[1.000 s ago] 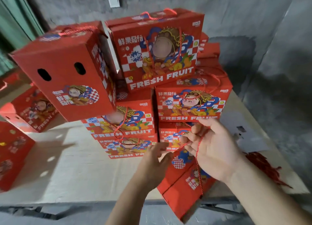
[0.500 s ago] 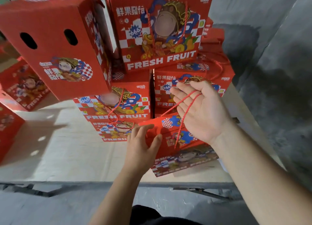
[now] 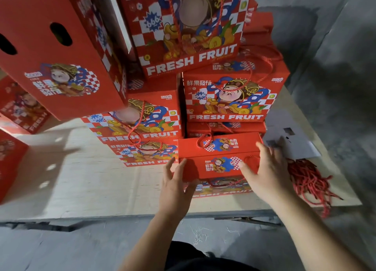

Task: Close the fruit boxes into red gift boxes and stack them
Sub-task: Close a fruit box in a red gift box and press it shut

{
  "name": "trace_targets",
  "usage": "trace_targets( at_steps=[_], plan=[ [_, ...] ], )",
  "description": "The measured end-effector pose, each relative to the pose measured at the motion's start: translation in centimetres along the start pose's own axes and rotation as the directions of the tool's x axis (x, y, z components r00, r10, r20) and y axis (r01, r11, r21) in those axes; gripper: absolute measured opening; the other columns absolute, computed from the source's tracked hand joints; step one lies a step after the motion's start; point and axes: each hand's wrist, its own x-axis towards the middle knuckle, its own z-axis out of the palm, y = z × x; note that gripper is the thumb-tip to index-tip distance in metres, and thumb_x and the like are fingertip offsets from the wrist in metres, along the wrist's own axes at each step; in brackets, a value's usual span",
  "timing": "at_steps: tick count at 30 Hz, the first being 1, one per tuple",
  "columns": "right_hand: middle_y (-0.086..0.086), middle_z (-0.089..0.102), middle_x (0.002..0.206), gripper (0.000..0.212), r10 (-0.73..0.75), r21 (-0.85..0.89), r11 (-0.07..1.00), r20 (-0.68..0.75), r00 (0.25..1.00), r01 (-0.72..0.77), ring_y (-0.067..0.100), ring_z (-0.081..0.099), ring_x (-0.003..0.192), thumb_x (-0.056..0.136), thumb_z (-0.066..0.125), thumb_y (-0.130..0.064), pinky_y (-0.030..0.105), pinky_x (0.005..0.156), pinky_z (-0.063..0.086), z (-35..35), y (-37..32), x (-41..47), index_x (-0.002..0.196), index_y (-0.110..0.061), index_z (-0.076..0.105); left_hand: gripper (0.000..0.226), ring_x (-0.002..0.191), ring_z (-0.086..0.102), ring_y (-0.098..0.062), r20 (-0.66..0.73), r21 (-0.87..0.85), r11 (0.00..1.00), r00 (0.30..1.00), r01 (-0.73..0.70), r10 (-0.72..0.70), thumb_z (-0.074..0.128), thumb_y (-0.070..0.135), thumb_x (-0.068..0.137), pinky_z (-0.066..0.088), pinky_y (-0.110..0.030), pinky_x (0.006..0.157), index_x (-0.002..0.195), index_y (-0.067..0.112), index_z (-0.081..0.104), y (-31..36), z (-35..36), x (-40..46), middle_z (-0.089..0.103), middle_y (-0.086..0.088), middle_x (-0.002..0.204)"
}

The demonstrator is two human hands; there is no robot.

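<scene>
"FRESH FRUIT", "666", "GOOD LUCK" printed on stacked red gift boxes (image 3: 230, 100).

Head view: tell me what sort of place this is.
Likely a packing or storage room: stacked red gift boxes on a plain worktable, a bundle of spare red cord handles, and bare concrete walls.
</scene>
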Motion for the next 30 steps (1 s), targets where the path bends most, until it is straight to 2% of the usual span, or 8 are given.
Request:
trace_targets(
  at_steps=[4, 6, 13, 15, 18, 23, 26, 30],
  plan=[
    [0.007, -0.016, 0.173, 0.097, -0.065, -0.307, 0.941, 0.261, 0.963, 0.146, 0.036, -0.015, 0.158, 0.095, 0.034, -0.078, 0.052, 0.127, -0.004, 4.5, -0.4, -0.9, 0.165, -0.024, -0.006, 0.074, 0.156, 0.028, -0.023, 0.085, 0.311, 0.929, 0.980, -0.199, 0.181, 0.059, 0.049, 0.102, 0.027, -0.042, 0.125, 0.164, 0.034, 0.023, 0.1, -0.1, 0.6, 0.000, 0.018, 0.170],
    [0.005, -0.030, 0.168, 0.107, -0.020, -0.364, 0.920, 0.330, 0.944, 0.146, 0.035, -0.027, 0.155, 0.093, 0.042, -0.077, 0.051, 0.125, -0.013, 5.5, -0.6, -0.9, 0.162, -0.022, -0.019, 0.073, 0.148, 0.042, -0.019, 0.139, 0.291, 0.941, 0.981, -0.172, 0.136, 0.056, 0.051, 0.102, 0.042, -0.039, 0.115, 0.164, 0.037, 0.021, 0.6, -0.5, 1.0, 0.002, 0.023, 0.170],
    [-0.002, -0.010, 0.173, 0.086, -0.202, -0.122, 0.960, 0.330, 0.922, 0.254, 0.019, -0.013, 0.159, 0.095, 0.048, -0.069, 0.044, 0.123, -0.017, 6.6, -5.4, -1.5, 0.163, -0.037, 0.006, 0.044, 0.136, 0.052, -0.008, 0.048, -0.088, 0.993, 0.995, -0.085, 0.089, 0.064, 0.027, 0.102, 0.045, -0.032, 0.113, 0.146, 0.024, 0.059, 0.2, -3.3, 0.0, 0.051, 0.014, 0.154],
    [-0.008, 0.007, 0.172, 0.082, -0.194, -0.041, 0.978, 0.208, 0.959, 0.207, 0.020, 0.003, 0.159, 0.094, 0.050, -0.071, 0.048, 0.125, -0.004, 6.0, -5.5, -0.4, 0.161, -0.039, 0.015, 0.042, 0.130, 0.055, -0.007, 0.017, -0.149, 0.989, 1.000, 0.013, -0.011, 0.063, 0.027, 0.103, 0.047, -0.026, 0.107, 0.145, 0.026, 0.058, -0.6, -4.5, -0.2, 0.055, 0.013, 0.147],
    [0.013, 0.050, 0.151, 0.082, 0.105, -0.024, 0.994, -0.047, 0.993, -0.106, 0.037, 0.048, 0.137, 0.088, 0.049, -0.073, 0.059, 0.113, 0.039, 3.6, -2.1, 3.8, 0.151, -0.022, 0.037, 0.050, 0.130, 0.056, -0.011, 0.116, -0.184, 0.949, 0.964, 0.257, -0.239, 0.060, 0.038, 0.103, 0.052, -0.032, 0.102, 0.151, 0.031, 0.047, -2.1, -6.0, 0.5, 0.051, 0.009, 0.153],
    [0.012, 0.056, 0.141, 0.082, 0.329, 0.051, 0.938, 0.171, 0.929, -0.342, 0.038, 0.058, 0.123, 0.084, 0.066, -0.068, 0.054, 0.100, 0.052, 2.3, 0.7, 6.2, 0.150, -0.030, 0.034, 0.072, 0.144, 0.047, -0.020, 0.450, -0.513, 0.683, 0.840, 0.520, -0.302, 0.059, 0.048, 0.102, 0.041, -0.035, 0.112, 0.163, 0.025, 0.028, -2.0, -5.5, 2.8, 0.041, 0.001, 0.162],
    [0.006, 0.059, 0.137, 0.081, 0.357, 0.106, 0.923, 0.118, 0.926, -0.370, 0.033, 0.064, 0.114, 0.080, 0.071, -0.069, 0.046, 0.092, 0.054, 2.5, 0.5, 3.9, 0.146, -0.035, 0.037, 0.055, 0.125, 0.063, -0.013, 0.491, -0.460, 0.779, 0.853, 0.425, -0.176, 0.048, 0.049, 0.106, 0.049, -0.029, 0.109, 0.154, 0.020, 0.048, -2.7, -4.9, 2.9, 0.065, 0.002, 0.140],
    [0.002, 0.062, 0.133, 0.084, 0.434, 0.199, 0.881, 0.018, 0.901, -0.429, 0.029, 0.065, 0.110, 0.077, 0.073, -0.067, 0.047, 0.091, 0.055, 3.3, 0.1, 0.0, 0.146, -0.033, 0.039, 0.048, 0.116, 0.068, -0.011, 0.489, -0.471, 0.826, 0.871, 0.310, -0.049, 0.048, 0.051, 0.106, 0.053, -0.039, 0.108, 0.141, 0.021, 0.061, -4.5, -5.5, 2.1, 0.074, 0.011, 0.124]
  ],
)
